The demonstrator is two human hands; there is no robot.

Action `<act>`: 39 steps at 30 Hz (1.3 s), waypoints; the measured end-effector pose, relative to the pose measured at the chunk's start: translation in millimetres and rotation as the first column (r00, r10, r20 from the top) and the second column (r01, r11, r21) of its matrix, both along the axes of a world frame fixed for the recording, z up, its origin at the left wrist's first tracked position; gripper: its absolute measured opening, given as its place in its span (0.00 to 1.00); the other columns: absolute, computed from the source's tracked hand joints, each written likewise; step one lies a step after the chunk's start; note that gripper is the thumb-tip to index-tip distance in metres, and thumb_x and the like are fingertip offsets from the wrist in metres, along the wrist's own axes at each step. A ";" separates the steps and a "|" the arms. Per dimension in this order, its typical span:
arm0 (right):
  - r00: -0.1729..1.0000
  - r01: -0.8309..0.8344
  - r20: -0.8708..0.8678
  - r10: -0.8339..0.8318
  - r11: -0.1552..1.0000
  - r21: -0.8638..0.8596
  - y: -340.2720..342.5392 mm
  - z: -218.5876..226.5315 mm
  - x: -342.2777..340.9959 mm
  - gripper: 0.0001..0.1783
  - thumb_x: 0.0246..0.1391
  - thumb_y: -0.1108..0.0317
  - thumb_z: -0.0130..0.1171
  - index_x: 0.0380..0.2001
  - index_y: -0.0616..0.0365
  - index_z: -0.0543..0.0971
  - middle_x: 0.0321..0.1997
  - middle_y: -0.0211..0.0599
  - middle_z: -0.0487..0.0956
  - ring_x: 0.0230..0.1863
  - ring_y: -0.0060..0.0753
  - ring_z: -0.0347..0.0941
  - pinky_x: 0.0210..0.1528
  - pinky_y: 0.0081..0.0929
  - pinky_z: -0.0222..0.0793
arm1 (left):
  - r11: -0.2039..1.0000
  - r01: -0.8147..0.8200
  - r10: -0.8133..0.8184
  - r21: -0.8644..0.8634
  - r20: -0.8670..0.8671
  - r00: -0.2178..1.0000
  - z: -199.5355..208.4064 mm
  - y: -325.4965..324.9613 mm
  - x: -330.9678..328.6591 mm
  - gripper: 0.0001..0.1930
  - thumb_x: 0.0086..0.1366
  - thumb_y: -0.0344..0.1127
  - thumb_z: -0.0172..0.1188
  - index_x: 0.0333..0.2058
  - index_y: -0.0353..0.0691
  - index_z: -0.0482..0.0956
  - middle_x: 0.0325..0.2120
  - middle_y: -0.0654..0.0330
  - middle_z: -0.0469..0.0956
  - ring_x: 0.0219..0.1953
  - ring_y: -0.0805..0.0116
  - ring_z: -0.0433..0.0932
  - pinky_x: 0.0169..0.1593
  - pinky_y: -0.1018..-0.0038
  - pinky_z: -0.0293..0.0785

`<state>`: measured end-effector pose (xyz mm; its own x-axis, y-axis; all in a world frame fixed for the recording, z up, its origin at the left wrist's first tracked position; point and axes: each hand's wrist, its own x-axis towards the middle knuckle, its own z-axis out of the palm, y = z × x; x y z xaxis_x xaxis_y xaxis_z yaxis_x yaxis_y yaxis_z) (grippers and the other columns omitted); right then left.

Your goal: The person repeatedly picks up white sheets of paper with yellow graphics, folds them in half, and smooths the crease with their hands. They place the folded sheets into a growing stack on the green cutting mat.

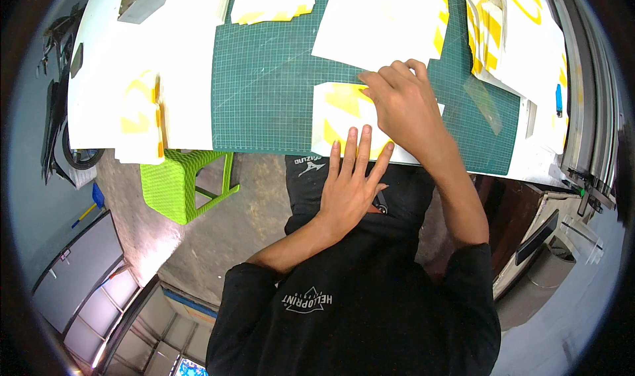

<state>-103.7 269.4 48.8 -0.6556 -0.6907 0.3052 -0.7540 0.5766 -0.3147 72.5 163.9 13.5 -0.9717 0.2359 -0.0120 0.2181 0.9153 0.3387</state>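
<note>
The person's black short-sleeved shirt (pixel 360 310) is filling the lower middle of the view, closest to the camera. Above it, the left hand (pixel 350 184) is lying flat and open, fingers spread, pressing down the near edge of a small white sheet with yellow printed shapes (pixel 337 115), gripping nothing. The right hand (pixel 403 105) is resting on the same sheet, its fingers curled with the fingertips (pixel 370 82) pinching at the sheet's top edge. The sheet is lying at the near edge of a green gridded cutting mat (pixel 264 85) on the white tabletop (pixel 106 65). More white and yellow sheets (pixel 377 19) are lying farther back, and a lime-green plastic stool (pixel 182 181) is standing under the tabletop's left part.
</note>
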 end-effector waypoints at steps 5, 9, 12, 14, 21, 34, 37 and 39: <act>0.998 0.044 0.045 -0.041 0.996 -0.073 0.5 -5.9 -1.2 0.04 0.54 0.70 0.67 0.30 0.57 0.84 0.27 0.35 0.78 0.37 0.40 0.76 0.55 0.44 0.66 | 1.000 0.009 -0.009 -0.010 0.001 1.000 0.2 -0.8 -0.5 0.49 0.59 0.54 0.73 0.76 0.51 0.61 0.76 0.33 0.49 0.77 0.31 0.48 0.73 0.34 0.51; 0.994 0.009 0.107 -0.003 0.998 -0.060 -9.9 0.1 -6.1 0.06 0.56 0.67 0.68 0.29 0.57 0.84 0.27 0.35 0.79 0.37 0.41 0.76 0.51 0.43 0.66 | 1.000 -0.001 0.001 -0.003 -0.003 1.000 -3.5 0.4 0.6 0.49 0.60 0.55 0.73 0.76 0.52 0.60 0.75 0.33 0.50 0.78 0.32 0.49 0.73 0.34 0.51; 0.977 -0.044 0.205 0.061 0.995 -0.088 -21.7 0.6 -13.3 0.08 0.57 0.65 0.68 0.30 0.58 0.84 0.28 0.36 0.81 0.36 0.41 0.77 0.50 0.41 0.66 | 1.000 -0.028 0.027 0.014 0.032 0.999 -1.0 0.2 1.9 0.47 0.64 0.54 0.68 0.78 0.55 0.55 0.78 0.40 0.49 0.80 0.41 0.47 0.76 0.42 0.48; 0.965 -0.067 0.248 0.087 0.994 -0.090 -26.1 -1.2 -17.0 0.09 0.57 0.64 0.68 0.30 0.59 0.84 0.29 0.37 0.82 0.37 0.41 0.77 0.49 0.40 0.66 | 1.000 -0.013 0.013 -0.005 0.013 1.000 -0.8 0.0 0.8 0.47 0.63 0.55 0.69 0.77 0.54 0.59 0.76 0.36 0.50 0.78 0.36 0.49 0.74 0.38 0.50; 0.942 0.008 0.334 0.025 0.995 -0.098 -30.2 -2.7 -15.0 0.08 0.59 0.66 0.67 0.28 0.59 0.84 0.25 0.37 0.81 0.34 0.41 0.77 0.45 0.40 0.67 | 1.000 -0.019 0.019 0.008 0.060 0.998 -0.1 0.3 2.9 0.44 0.69 0.53 0.62 0.78 0.55 0.54 0.78 0.41 0.48 0.80 0.42 0.45 0.77 0.43 0.45; 0.963 0.066 0.268 -0.041 0.994 -0.084 -35.7 -4.6 -7.4 0.05 0.55 0.71 0.68 0.28 0.60 0.84 0.26 0.40 0.81 0.33 0.44 0.76 0.43 0.41 0.68 | 0.999 0.022 -0.020 -0.037 0.032 0.999 3.3 -1.8 1.4 0.42 0.67 0.56 0.65 0.75 0.51 0.62 0.74 0.36 0.55 0.78 0.34 0.49 0.75 0.37 0.47; 0.981 0.059 0.190 -0.045 0.996 -0.067 -38.1 -5.9 -3.8 0.04 0.53 0.71 0.69 0.27 0.59 0.84 0.25 0.37 0.78 0.33 0.41 0.75 0.43 0.40 0.67 | 0.999 0.017 -0.016 -0.044 0.024 1.000 2.4 -1.4 2.1 0.42 0.67 0.56 0.64 0.75 0.51 0.62 0.74 0.35 0.54 0.78 0.34 0.49 0.75 0.36 0.46; 0.991 0.062 0.119 -0.054 0.996 -0.068 -38.4 -6.4 -2.6 0.04 0.51 0.71 0.70 0.27 0.59 0.84 0.25 0.35 0.77 0.33 0.40 0.75 0.42 0.40 0.66 | 1.000 0.015 -0.015 -0.024 0.020 1.000 0.3 -1.0 2.8 0.41 0.67 0.56 0.64 0.75 0.51 0.62 0.74 0.34 0.54 0.78 0.34 0.48 0.75 0.35 0.45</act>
